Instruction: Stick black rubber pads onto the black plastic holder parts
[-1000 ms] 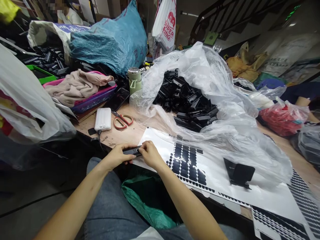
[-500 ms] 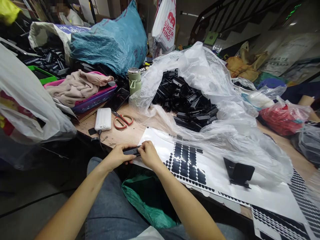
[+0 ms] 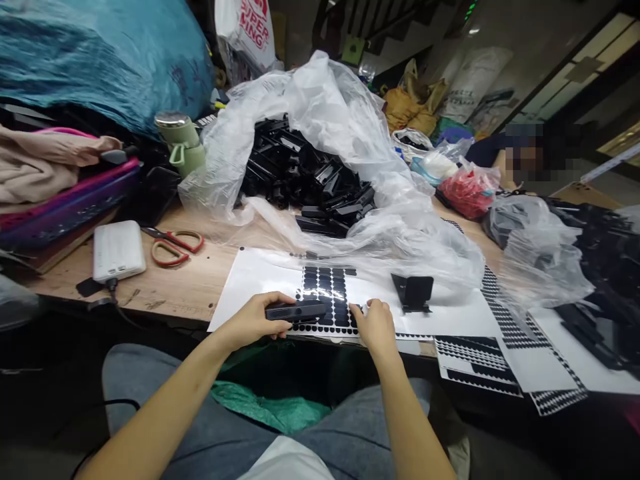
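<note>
At the left edge, a cloth point(image 3: 40, 163) lies in a basket point(image 3: 100, 200), with a blue bag point(image 3: 110, 60) bulging above it in the upper left of the frame. Right of the basket, a power bank point(image 3: 119, 250) lies on the table point(image 3: 165, 293) with a cable point(image 3: 117, 303) at its lower end. Beside it are red-handled scissors point(image 3: 175, 248); above these stands a green flask point(image 3: 185, 147).

Just below the centre, the left hand point(image 3: 263, 317) is clamped on one end of a black part point(image 3: 295, 311), held over a white sheet point(image 3: 240, 287). Above, in the upper middle, a pile of black parts point(image 3: 305, 173) sits in a clear bag point(image 3: 330, 93). Under the held part, the sheet bears rows of black stickers point(image 3: 325, 287). At their right side is the right hand point(image 3: 376, 323), fingers bent, apart from the left; whether it pinches anything cannot be told. Further right, a black stand point(image 3: 419, 292) is on the sheet. Towards the right edge come a red bag point(image 3: 470, 192) and, behind it, another person's arm point(image 3: 503, 167).
</note>
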Action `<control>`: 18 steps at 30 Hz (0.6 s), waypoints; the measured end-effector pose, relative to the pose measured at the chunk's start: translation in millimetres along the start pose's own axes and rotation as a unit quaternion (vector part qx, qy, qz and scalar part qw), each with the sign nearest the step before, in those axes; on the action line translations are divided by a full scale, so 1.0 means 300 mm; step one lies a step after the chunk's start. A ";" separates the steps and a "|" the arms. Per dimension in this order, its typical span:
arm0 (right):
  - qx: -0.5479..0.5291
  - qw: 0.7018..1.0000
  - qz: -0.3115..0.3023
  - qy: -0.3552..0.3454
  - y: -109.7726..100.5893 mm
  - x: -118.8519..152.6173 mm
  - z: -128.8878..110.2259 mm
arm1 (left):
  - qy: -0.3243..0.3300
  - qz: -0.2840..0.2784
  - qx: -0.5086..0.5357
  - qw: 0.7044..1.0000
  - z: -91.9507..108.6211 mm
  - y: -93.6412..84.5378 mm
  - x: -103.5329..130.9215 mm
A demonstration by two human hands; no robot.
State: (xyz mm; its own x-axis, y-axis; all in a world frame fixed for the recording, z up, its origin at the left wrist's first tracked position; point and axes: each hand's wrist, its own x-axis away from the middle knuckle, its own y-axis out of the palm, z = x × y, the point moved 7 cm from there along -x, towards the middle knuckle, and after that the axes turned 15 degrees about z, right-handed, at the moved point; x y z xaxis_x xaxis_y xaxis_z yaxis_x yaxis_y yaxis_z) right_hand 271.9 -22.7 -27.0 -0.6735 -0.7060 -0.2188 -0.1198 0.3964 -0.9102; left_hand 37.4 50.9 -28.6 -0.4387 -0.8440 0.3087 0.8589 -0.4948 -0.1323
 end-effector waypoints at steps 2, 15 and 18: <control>0.010 0.999 -0.025 0.018 0.023 -0.010 0.042 | 0.008 -0.014 -0.021 1.000 0.003 0.064 -0.040; -0.065 0.998 -0.003 0.019 0.030 -0.012 0.047 | 0.042 0.009 -0.058 0.997 -0.069 0.091 -0.112; -0.125 0.992 -0.001 0.024 -0.006 -0.002 0.022 | 0.034 0.011 -0.057 0.998 -0.071 0.093 -0.114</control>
State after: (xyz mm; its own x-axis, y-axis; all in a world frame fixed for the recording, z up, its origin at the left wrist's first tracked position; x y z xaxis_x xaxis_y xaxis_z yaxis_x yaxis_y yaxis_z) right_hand 277.3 -26.8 -27.4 -0.7065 -0.6802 -0.1955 -0.2937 0.5331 -0.7934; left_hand 70.6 61.7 -62.9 -0.4408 -0.8646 0.2411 0.8339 -0.4938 -0.2464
